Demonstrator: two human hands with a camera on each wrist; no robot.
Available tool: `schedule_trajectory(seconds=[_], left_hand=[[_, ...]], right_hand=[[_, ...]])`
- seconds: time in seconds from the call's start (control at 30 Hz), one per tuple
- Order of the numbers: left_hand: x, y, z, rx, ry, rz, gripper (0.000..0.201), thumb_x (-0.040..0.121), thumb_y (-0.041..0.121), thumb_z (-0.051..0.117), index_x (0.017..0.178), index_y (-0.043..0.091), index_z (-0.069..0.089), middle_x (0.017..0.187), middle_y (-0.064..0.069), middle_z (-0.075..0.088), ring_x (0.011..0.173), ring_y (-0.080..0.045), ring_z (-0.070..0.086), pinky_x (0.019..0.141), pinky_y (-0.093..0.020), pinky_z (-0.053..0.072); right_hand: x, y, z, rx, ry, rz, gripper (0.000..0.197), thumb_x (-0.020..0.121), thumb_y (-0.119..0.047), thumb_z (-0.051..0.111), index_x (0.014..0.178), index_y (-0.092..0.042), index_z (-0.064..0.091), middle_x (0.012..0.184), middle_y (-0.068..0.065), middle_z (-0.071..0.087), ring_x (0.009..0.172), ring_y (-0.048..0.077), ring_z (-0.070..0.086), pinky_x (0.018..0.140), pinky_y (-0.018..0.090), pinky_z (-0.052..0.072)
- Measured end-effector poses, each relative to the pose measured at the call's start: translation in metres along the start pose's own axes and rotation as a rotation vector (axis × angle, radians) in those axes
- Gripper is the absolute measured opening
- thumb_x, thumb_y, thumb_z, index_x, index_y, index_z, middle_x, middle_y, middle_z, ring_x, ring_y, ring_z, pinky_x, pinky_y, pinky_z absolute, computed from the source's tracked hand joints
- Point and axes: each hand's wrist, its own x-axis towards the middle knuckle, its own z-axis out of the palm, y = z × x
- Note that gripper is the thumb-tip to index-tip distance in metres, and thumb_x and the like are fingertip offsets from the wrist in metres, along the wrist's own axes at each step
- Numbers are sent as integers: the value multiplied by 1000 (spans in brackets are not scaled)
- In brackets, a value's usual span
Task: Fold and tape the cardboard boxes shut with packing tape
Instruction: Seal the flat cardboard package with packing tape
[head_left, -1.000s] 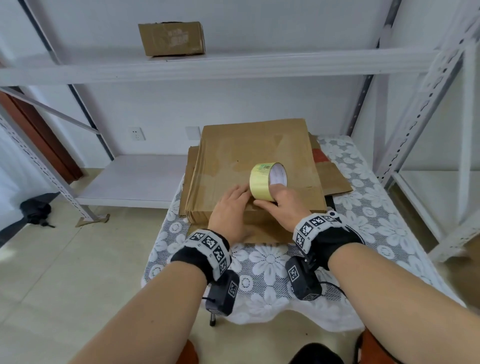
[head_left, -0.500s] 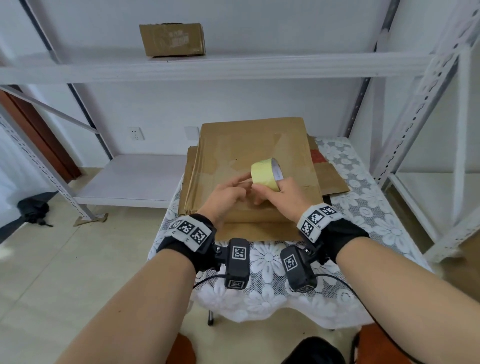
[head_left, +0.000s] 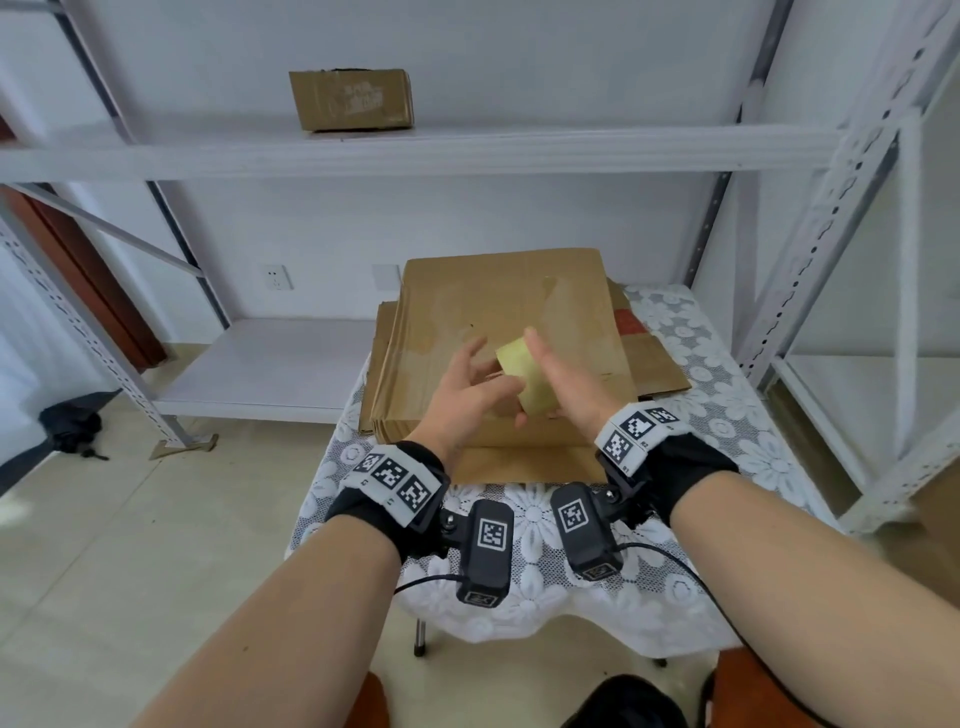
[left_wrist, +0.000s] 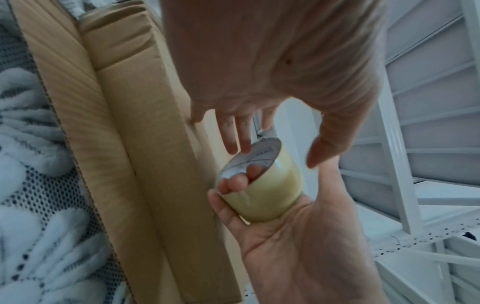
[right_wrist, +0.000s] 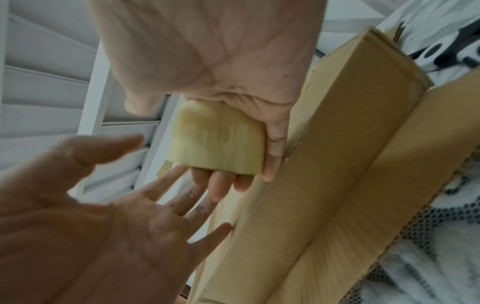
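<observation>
The tape roll (head_left: 525, 375) is gripped at frame centre by the right hand (head_left: 566, 387), fingers hooked through its core, above the flattened boxes (head_left: 498, 312). The left hand (head_left: 470, 387) is spread, empty — the tape's free end is best found by feeling the rim.

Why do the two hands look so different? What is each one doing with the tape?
The right hand holds the roll of packing tape, with its fingers poked through the hole; the left hand holds nothing. The right hand's fingers wrap the roll; the left hand's fingers are spread and loose, reaching toward it. Both hands hover above the flattened cardboard boxes.
</observation>
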Motion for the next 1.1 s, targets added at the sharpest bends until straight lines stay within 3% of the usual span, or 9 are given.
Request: schedule_trajectory(seconds=[0.13,0.33,0.57,0.67,0.77,0.87,0.93,1.0,1.1], left_hand=[[-4,2,6,84,-12,65,70,79,16,79,140,22,45,127,2,56,111,-8,57,71,-23,58],[-1,-3,7,80,147,56,29,82,19,76,108,27,65,101,-4,68,96,-19,65,88,-35,55],[0,0,9,49,206,60,10,92,21,65,100,24,70,89,2,67,83,-10,61,83,-28,50],[2,0,7,17,278,35,19,97,28,57,105,15,67,90,1,68,81,-12,63,76,-25,51],[1,4,2,-64,382,-143,26,98,33,54,96,8,61,72,0,56,61,-12,52,62,-25,49],[-5,12,-1,-196,171,-418,42,97,45,51,91,5,61,71,-3,58,60,-14,55,57,-26,52],[-8,18,0,-310,-32,-515,58,96,54,46,108,-1,61,93,-12,67,78,-21,66,64,-31,59],[-6,21,0,-440,-157,-545,77,92,60,47,127,-8,50,117,-22,64,100,-30,67,76,-38,61],[-6,26,-1,-606,-236,-573,92,84,61,59,132,-15,39,129,-31,55,113,-37,62,94,-42,54]], right_hand=[[-5,-3,1,62,-61,21,99,71,-89,19,107,-11,68,100,15,72,92,33,69,92,52,51],[-15,-4,2,45,-85,4,81,90,-70,13,113,-10,63,96,28,68,71,32,65,76,39,57],[-15,-3,1,47,-104,-25,85,84,-73,14,120,-10,60,80,13,68,65,27,65,74,41,56],[-16,-2,0,62,-74,-28,86,90,-67,11,115,-2,60,76,15,67,65,27,65,86,48,52],[-23,-6,-1,50,23,-95,84,100,-53,6,101,9,63,70,17,65,74,25,65,101,45,43],[-30,-10,-1,-197,226,-219,67,105,-33,16,84,5,66,64,13,55,62,19,51,80,32,46],[-32,-10,-2,-449,286,-343,59,105,-21,21,62,1,55,56,8,47,50,11,38,60,18,34],[-29,-3,-2,-647,277,-446,48,100,-19,19,61,-6,44,60,7,45,56,12,36,61,15,27],[-23,16,-3,-900,253,-536,45,93,-24,19,77,-10,59,75,7,59,79,21,48,74,27,32]])
